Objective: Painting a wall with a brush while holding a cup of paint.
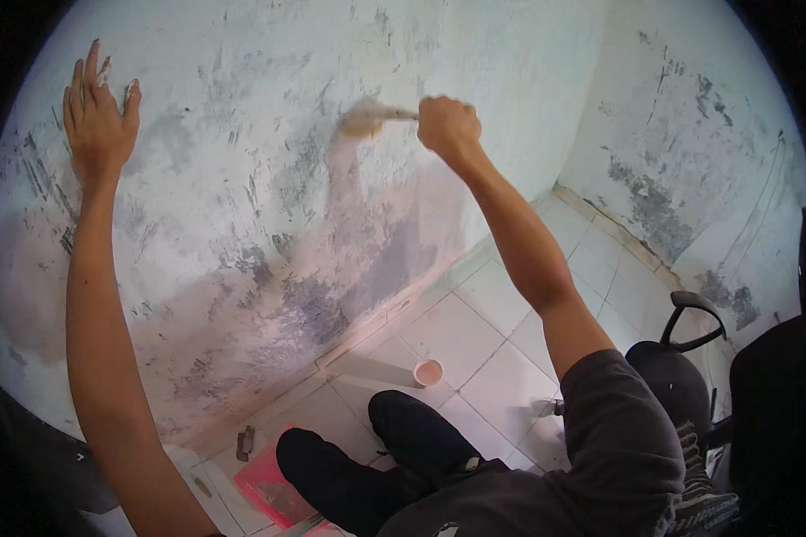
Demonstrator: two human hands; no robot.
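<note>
My right hand [449, 125] is closed around the handle of a brush [367, 117]. Motion blurs its pale tan head, which is at the patchy white and grey wall [269, 116]; I cannot make out whether the bristles touch it. Farther left, my left hand [101, 125] is spread open against the same wall, fingers pointing up. White smears mark its fingers. Bare grey streaks and dark patches show where the wall's coating is worn, mostly low down.
A small pale cup [428, 372] stands on the white tiled floor [457, 327]. By my legs lie a pink tray [273, 483] and a small brownish object [245, 443]. At right is a black chair [676, 376] with an armrest. Another stained wall [681, 152] meets this one at the corner.
</note>
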